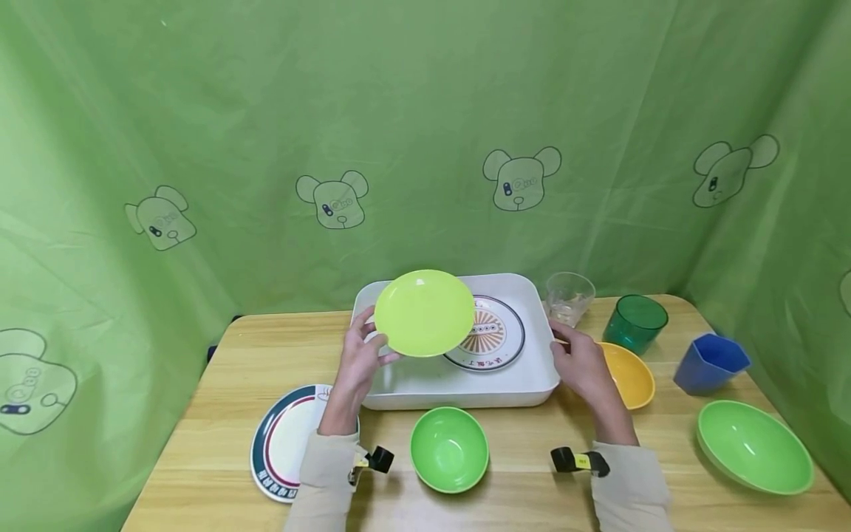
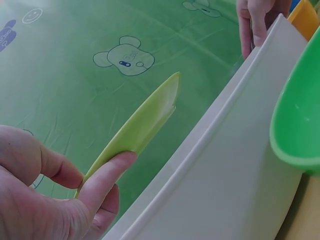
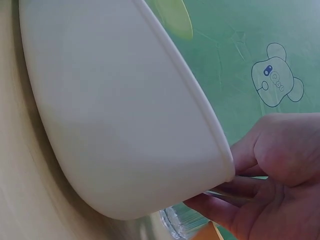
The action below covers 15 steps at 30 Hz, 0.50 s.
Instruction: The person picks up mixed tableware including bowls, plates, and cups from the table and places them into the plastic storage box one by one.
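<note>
A yellow-green plate (image 1: pixel 424 313) is tilted above the left part of a white rectangular basin (image 1: pixel 459 400). My left hand (image 1: pixel 360 356) pinches its left edge, thumb on one face and fingers on the other, as the left wrist view shows. Inside the basin lies a white plate (image 1: pixel 507 341) with an orange sunburst print, partly covered by the yellow-green one. At the basin's right wall, my right hand (image 1: pixel 582 363) grips the rim. The right wrist view shows its fingers (image 3: pixel 215 209) against the outer side of the basin (image 3: pixel 125 115).
A green bowl (image 1: pixel 449 449) stands in front of the basin, and a dark-rimmed plate (image 1: pixel 286 443) lies under the left forearm. Rightward are a clear glass (image 1: pixel 569 297), a dark green cup (image 1: pixel 636 324), an orange dish (image 1: pixel 628 375), a blue cup (image 1: pixel 710 363) and a green oval bowl (image 1: pixel 754 447).
</note>
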Motion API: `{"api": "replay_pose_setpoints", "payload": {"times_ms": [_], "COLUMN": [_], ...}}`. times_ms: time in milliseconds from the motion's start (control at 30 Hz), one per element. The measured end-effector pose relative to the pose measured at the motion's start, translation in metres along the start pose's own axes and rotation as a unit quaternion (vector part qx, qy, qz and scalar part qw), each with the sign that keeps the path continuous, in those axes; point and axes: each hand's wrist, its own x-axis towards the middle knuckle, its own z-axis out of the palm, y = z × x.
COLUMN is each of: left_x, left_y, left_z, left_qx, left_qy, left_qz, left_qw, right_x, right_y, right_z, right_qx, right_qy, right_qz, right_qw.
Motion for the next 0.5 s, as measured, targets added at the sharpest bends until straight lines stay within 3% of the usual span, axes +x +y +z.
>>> {"api": "replay_pose_setpoints", "payload": {"times_ms": [500], "left_x": [-0.003], "left_y": [-0.007], "left_z": [0.014], "left_qx": [0.007], "left_qy": [-0.021], "left_qz": [0.002], "left_qw": [0.9998], "right_x": [-0.001], "right_y": [-0.002], "right_z": [0.001], "right_qx": [-0.005], "right_qy": [0.009], "right_qz": [0.001], "right_qw": [0.9999]}}
